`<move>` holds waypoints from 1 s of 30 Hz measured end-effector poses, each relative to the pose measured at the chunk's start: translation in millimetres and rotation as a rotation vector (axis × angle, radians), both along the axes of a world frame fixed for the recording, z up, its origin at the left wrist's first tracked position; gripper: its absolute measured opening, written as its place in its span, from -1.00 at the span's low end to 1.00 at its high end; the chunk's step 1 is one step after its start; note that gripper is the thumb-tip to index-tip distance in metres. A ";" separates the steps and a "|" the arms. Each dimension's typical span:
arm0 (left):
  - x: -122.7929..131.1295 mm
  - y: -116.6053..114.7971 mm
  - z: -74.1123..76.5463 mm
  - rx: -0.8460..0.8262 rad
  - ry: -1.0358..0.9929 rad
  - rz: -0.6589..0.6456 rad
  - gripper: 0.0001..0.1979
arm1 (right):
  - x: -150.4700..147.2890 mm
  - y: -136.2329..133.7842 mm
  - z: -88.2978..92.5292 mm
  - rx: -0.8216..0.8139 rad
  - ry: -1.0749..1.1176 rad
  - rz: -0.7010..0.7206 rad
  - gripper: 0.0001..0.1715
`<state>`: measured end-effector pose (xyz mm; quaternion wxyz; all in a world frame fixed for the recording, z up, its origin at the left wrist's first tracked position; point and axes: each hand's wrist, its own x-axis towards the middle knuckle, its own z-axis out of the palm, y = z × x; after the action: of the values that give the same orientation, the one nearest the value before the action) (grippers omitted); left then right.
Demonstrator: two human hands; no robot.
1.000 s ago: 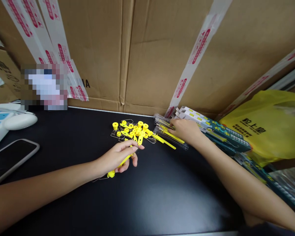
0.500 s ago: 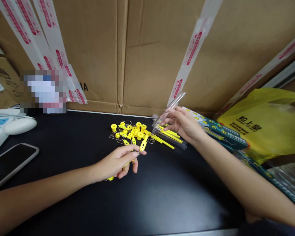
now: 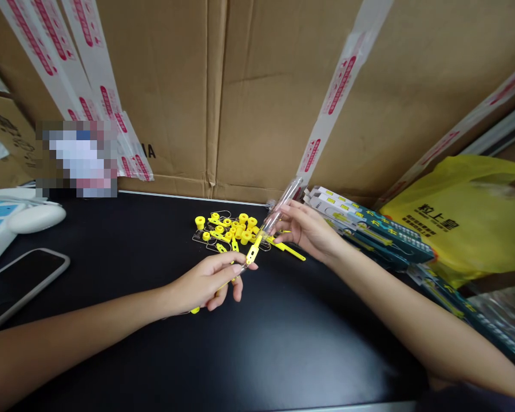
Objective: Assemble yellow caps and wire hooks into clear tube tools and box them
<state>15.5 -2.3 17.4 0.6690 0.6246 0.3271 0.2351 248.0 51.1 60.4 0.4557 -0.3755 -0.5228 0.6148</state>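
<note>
so far, left hand (image 3: 206, 280) gripped yellow tool (image 3: 251, 256), tip at mouth of clear tube (image 3: 280, 209) pinched by right hand (image 3: 306, 229); not yet inserted; loose yellow parts (image 3: 229, 229) remained beyond tube.

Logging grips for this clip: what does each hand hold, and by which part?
The left hand pinches a yellow plastic tool mid-shaft. The right hand holds a clear tube near its lower end.
</note>
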 end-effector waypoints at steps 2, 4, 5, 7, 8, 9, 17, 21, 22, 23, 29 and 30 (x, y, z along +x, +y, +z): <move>-0.3 1.1 -2.0 0.004 -0.008 0.006 -0.67 | -2.9 -3.5 -1.0 -0.014 0.006 0.028 -0.75; -0.4 2.0 -3.6 0.005 -0.011 0.022 -0.68 | -6.3 -8.2 -2.2 -0.021 0.009 0.054 -0.74; -0.3 2.4 -4.1 0.005 -0.010 0.035 -0.68 | -8.1 -10.9 -2.8 -0.018 0.009 0.068 -0.75; 0.4 2.6 -4.8 0.004 -0.009 0.061 -0.70 | -11.9 -16.4 -4.3 0.002 0.000 0.098 -0.78; 0.9 2.5 -5.2 0.006 -0.011 0.072 -0.71 | -13.8 -18.9 -5.0 0.014 -0.009 0.115 -0.78; 1.3 2.4 -5.6 0.012 -0.017 0.084 -0.72 | -15.6 -21.1 -5.8 0.025 -0.020 0.129 -0.78; 2.1 1.1 -2.3 0.009 -0.078 0.116 -0.79 | -20.8 -23.8 -13.3 0.080 -0.049 0.137 -0.72; 3.1 0.9 3.0 -0.056 -0.087 0.175 -0.85 | -21.4 -24.3 -16.7 0.094 -0.064 0.136 -0.69; 3.4 1.1 2.8 -0.057 -0.097 0.199 -0.81 | -21.7 -25.0 -17.0 0.097 -0.066 0.129 -0.68; 3.7 1.4 1.8 -0.051 -0.105 0.221 -0.77 | -22.2 -25.8 -17.0 0.100 -0.066 0.122 -0.68; 3.5 3.2 -8.1 0.041 -0.149 0.252 -0.66 | -24.8 -30.9 -15.6 0.111 -0.085 0.120 -0.71; 3.4 2.9 -8.4 0.057 -0.164 0.247 -0.65 | -25.0 -31.4 -15.8 0.116 -0.093 0.133 -0.72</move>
<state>18.8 0.6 9.0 0.6417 0.5770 0.3388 0.3749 222.9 19.7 44.6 0.4102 -0.3413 -0.6020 0.5940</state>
